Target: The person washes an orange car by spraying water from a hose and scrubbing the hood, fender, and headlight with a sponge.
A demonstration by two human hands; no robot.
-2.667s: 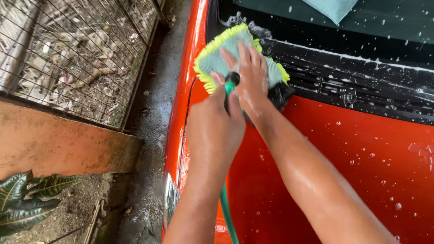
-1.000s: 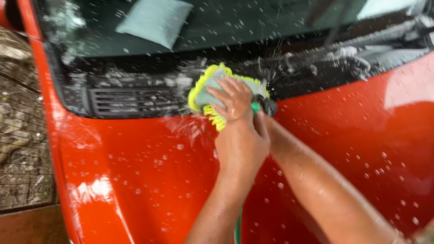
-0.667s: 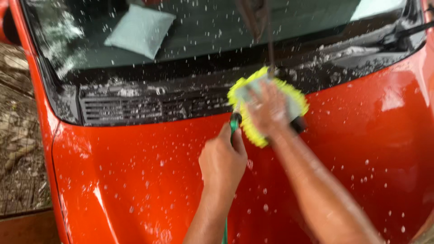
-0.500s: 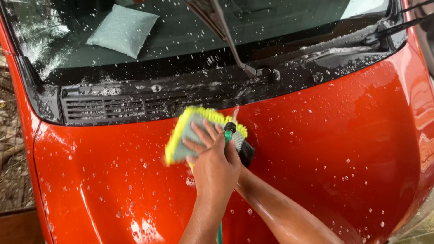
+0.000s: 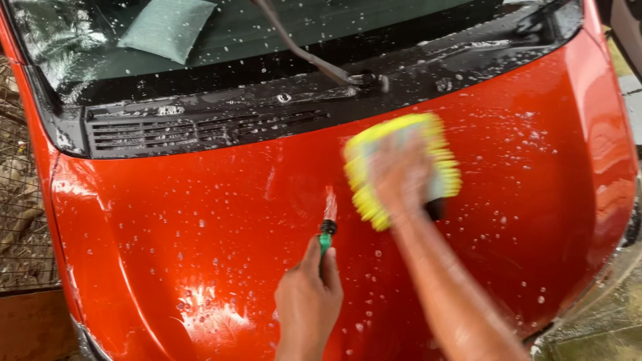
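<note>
My right hand (image 5: 400, 175) presses flat on a yellow-green microfibre wash mitt (image 5: 435, 144), blurred by motion, against the wet orange car hood (image 5: 187, 220) right of centre. My left hand (image 5: 307, 304) grips a green hose (image 5: 325, 242) near the bottom middle. Its black tip points up the hood and a short jet of water sprays from it. The mitt lies a little up and to the right of the hose tip, apart from it.
Above the hood run a black cowl grille (image 5: 200, 127), a wiper arm (image 5: 301, 50) and the wet windshield, with a pale green cushion (image 5: 166, 27) behind the glass. A wire fence (image 5: 17, 220) stands at the left. Wet ground shows at the bottom right.
The mitt has swept from the cowl down onto the hood and now over to the right. My left hand with the hose has dropped lower, away from the mitt.
</note>
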